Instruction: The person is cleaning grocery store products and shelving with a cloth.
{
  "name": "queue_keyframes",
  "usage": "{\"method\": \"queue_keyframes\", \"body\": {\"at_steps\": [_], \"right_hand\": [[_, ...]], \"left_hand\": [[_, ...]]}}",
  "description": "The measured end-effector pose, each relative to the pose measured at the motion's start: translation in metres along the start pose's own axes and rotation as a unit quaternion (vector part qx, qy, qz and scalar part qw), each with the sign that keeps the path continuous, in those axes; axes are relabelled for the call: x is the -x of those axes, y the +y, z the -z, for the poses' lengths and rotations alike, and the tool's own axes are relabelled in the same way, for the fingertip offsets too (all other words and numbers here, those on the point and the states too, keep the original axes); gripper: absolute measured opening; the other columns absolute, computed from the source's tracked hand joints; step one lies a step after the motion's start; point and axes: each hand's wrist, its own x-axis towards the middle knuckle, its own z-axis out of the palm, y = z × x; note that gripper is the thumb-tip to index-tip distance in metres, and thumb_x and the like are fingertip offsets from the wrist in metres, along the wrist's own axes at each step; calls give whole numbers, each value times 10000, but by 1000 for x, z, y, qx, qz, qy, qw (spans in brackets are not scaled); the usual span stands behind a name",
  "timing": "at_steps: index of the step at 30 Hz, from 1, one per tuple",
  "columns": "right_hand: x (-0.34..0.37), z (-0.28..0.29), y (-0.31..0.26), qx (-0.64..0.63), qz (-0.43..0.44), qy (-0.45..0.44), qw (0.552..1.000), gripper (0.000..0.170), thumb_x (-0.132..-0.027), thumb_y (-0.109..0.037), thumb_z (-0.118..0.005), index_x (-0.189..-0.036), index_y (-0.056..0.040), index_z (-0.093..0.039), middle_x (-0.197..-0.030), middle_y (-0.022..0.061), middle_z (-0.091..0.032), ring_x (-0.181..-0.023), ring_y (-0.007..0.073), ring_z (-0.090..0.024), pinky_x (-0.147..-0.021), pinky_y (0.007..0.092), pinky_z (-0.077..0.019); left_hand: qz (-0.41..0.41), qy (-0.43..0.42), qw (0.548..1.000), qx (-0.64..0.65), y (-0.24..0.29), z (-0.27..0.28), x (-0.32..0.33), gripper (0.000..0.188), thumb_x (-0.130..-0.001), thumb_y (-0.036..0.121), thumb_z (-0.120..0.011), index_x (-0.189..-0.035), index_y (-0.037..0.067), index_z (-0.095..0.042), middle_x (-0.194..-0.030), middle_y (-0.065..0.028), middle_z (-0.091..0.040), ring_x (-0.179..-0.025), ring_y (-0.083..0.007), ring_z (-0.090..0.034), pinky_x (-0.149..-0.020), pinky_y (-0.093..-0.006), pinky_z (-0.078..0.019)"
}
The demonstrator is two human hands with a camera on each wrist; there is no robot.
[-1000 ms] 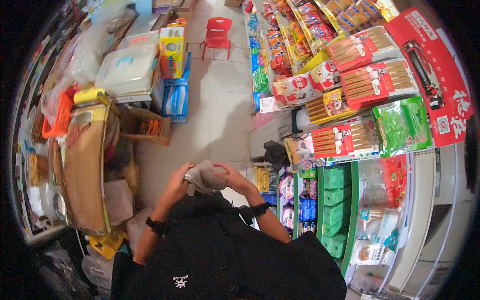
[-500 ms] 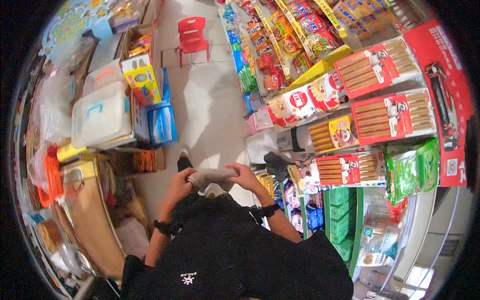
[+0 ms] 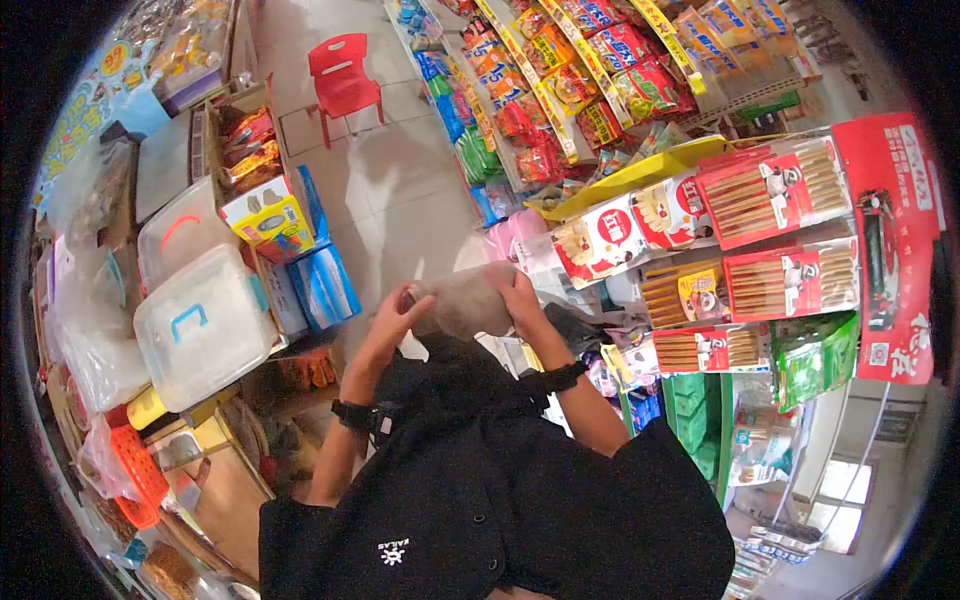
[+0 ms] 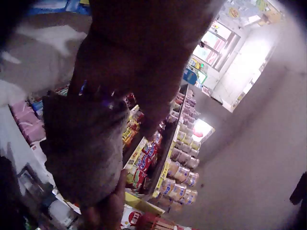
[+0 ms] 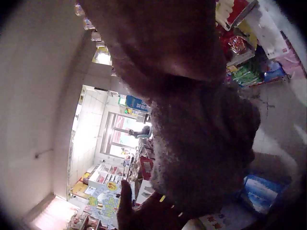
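A grey-brown cloth (image 3: 462,300) with a fuzzy surface is stretched between both hands in front of the body. My left hand (image 3: 396,325) grips its left end, with the thumb lying along the top. At the other end my right hand (image 3: 520,302) pinches the cloth near its upper right corner. In the left wrist view the cloth (image 4: 84,148) hangs folded and rumpled below the dark left hand (image 4: 129,57). The right wrist view shows the pile of the cloth (image 5: 201,143) close up, with the left hand (image 5: 148,211) beyond it.
Shelves with bagged snacks (image 3: 590,60) and packs of sticks (image 3: 790,280) line the right side. On the left stand lidded plastic boxes (image 3: 205,325), an orange basket (image 3: 138,470) and a blue pack (image 3: 322,288). A red chair (image 3: 342,85) stands in the tiled aisle (image 3: 400,190).
The cloth has gone from a bunched wad to spread out between the hands, which have moved farther apart. The view has turned, and the shelves and chair appear shifted left.
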Motion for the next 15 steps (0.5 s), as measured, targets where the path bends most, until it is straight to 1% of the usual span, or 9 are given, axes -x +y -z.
{"method": "queue_keyframes", "body": {"at_steps": [1, 2, 3, 4, 6, 8, 11, 13, 15], "right_hand": [[-1, -4, -5, 3, -4, 5, 1000, 391, -922, -311, -686, -1157, -7, -613, -1071, 87, -662, -979, 175, -612, -885, 332, -492], [-1, -9, -13, -77, -42, -61, 994, 380, -897, -264, -716, -1161, -11, -613, -1083, 85, -662, -993, 179, -619, -892, 343, -501], [-4, -13, -22, -157, -78, -126, 976, 380, -871, -217, -746, -1164, -15, -612, -1094, 82, -662, -1006, 182, -626, -899, 353, -511], [-9, -15, -27, -157, -81, -124, 976, 380, -871, -217, -746, -1164, -15, -612, -1094, 82, -662, -1006, 182, -626, -899, 353, -511], [-19, -19, -32, -220, -201, -230, 927, 405, -828, -133, -774, -1180, -20, -609, -1107, 79, -663, -1033, 193, -636, -920, 370, -519], [-30, -23, -29, -174, -214, -266, 924, 401, -832, -123, -763, -1187, -20, -608, -1114, 77, -664, -1037, 198, -637, -924, 367, -516], [-59, -36, -33, -122, -196, -302, 925, 399, -841, -112, -746, -1203, -21, -604, -1133, 73, -662, -1039, 201, -637, -925, 364, -513], [-88, -45, -38, -120, -168, -299, 932, 400, -847, -111, -740, -1212, -22, -602, -1147, 71, -660, -1037, 198, -636, -921, 363, -513], [-122, -51, -42, -99, -99, -278, 950, 462, -860, -137, -744, -1267, -10, -565, -1230, 81, -617, -1128, 180, -584, -987, 336, -466]], "left_hand": [[-17, 56, 993, -106, 4, -6, -5, 431, -960, 205, -577, -1338, 9, -509, -1194, -117, -632, -1069, -208, -615, -929, -357, -487], [-35, 111, 971, -210, 4, -6, -11, 416, -942, 143, -589, -1329, 10, -510, -1182, -119, -635, -1068, -212, -618, -923, -352, -492], [-31, 109, 972, -208, 2, -2, -19, 416, -942, 143, -589, -1329, 10, -510, -1182, -119, -635, -1068, -212, -618, -923, -352, -492], [-57, 118, 980, -148, 1, 0, -28, 402, -920, 86, -587, -1308, 7, -519, -1171, -117, -638, -1066, -208, -619, -915, -339, -495], [-76, 129, 985, -89, -1, 11, -41, 394, -898, 30, -585, -1288, 4, -528, -1160, -115, -640, -1064, -204, -621, -906, -327, -498], [-49, 126, 990, -46, 19, 14, -43, 378, -888, -13, -551, -1266, -2, -534, -1134, -109, -650, -1058, -196, -623, -900, -311, -498], [-67, 102, 988, -97, 44, 20, -52, 378, -893, -21, -543, -1270, -2, -530, -1123, -104, -660, -1064, -194, -624, -907, -315, -496], [-65, 126, 983, -119, 59, 28, -69, 363, -896, -4, -565, -1259, 3, -544, -1134, -99, -665, -1062, -193, -628, -905, -310, -494], [-90, 210, 969, -90, 69, 38, -95, 347, -897, 16, -587, -1243, -3, -556, -1150, -101, -667, -1066, -189, -628, -903, -302, -492]]}}
